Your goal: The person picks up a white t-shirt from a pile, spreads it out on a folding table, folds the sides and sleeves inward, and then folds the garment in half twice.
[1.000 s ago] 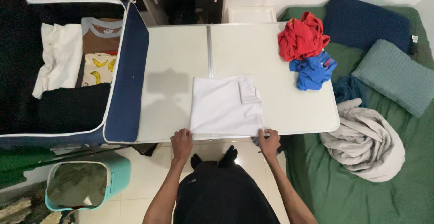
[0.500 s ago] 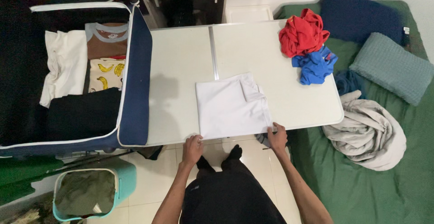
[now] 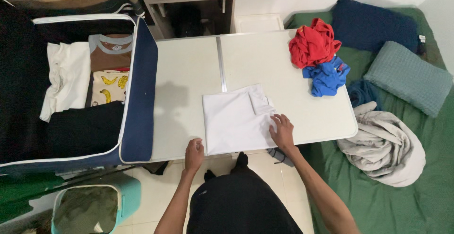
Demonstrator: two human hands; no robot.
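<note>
White folded shirt point(image 3: 236, 120), near edge partly under right hand point(image 3: 283, 131).

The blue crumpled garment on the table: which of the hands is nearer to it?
Right. The right hand rests on the folded white garment, below-left of the blue garment; the left hand is farther, at the table edge.

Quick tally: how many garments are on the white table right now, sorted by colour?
White: 1, the folded white garment, with the right hand flat on it and the left hand at its near left corner.
Red: 1, the crumpled red garment.
Blue: 1, the crumpled blue garment.
Total: 3 on the white table.
</note>
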